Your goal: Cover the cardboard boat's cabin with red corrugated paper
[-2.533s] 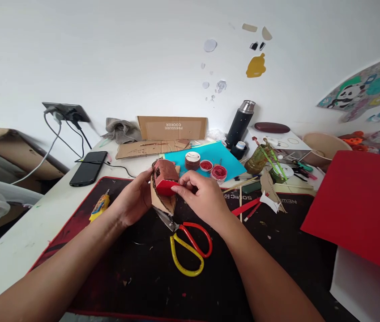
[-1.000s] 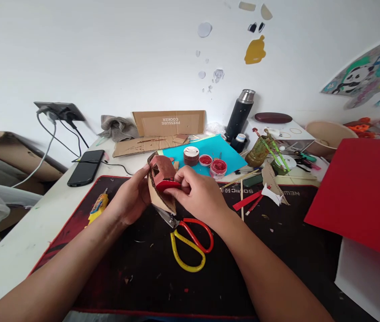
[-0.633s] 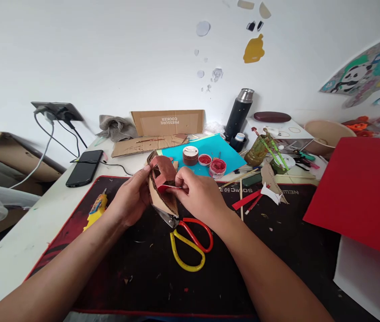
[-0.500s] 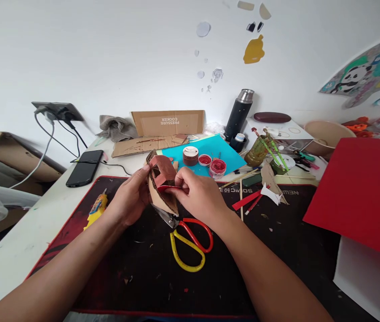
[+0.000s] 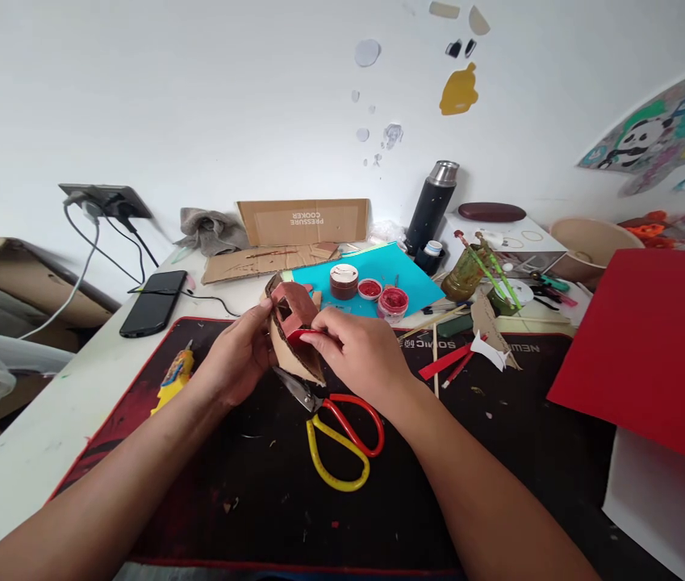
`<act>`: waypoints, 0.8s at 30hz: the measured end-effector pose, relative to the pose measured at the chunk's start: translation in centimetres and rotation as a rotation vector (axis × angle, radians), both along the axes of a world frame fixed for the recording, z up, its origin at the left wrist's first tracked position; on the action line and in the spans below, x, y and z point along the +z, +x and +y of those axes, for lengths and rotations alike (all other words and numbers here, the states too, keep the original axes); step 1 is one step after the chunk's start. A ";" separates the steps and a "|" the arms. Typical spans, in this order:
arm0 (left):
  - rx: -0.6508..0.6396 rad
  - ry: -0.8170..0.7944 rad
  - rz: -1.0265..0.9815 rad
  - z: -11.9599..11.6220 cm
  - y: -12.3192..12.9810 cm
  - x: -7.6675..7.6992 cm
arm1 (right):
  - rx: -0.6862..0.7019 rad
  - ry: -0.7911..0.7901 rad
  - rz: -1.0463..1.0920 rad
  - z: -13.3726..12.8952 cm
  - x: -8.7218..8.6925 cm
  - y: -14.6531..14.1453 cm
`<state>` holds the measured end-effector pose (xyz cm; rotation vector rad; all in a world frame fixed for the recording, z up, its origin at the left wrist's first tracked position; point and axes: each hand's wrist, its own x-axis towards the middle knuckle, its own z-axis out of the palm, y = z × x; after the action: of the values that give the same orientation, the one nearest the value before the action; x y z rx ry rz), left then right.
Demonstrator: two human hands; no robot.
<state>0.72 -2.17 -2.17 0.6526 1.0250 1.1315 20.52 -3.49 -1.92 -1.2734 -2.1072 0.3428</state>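
The cardboard box flap [image 5: 304, 221] at the upper centre shows "PRESSURE COOKER", printed upside down. The black desk mat [image 5: 517, 349] carries white letters, upside down, not clearly readable.

A brown-and-red cardboard house [image 5: 291, 311], red-and-yellow scissors [image 5: 337, 436], a black mat [image 5: 245, 484] and turquoise paper [image 5: 406, 282].

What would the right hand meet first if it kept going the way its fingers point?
Probably the small cardboard house: the right hand points up-left, its fingertips already at the red strip against it.
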 end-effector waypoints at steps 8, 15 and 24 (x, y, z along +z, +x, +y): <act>0.081 0.032 0.079 0.0 -0.1 -0.4 | 0.013 0.002 -0.031 -0.1 0.0 0.0; 0.032 0.019 0.014 -0.1 0.3 -0.2 | -0.039 -0.002 0.015 -0.2 0.1 -0.2; 0.053 0.018 -0.013 -0.4 0.5 0.1 | -0.068 -0.061 0.068 -0.1 0.2 0.0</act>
<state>1.25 -2.60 -2.07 0.6349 1.0271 1.1916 20.54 -3.55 -1.71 -1.3463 -2.0049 0.4175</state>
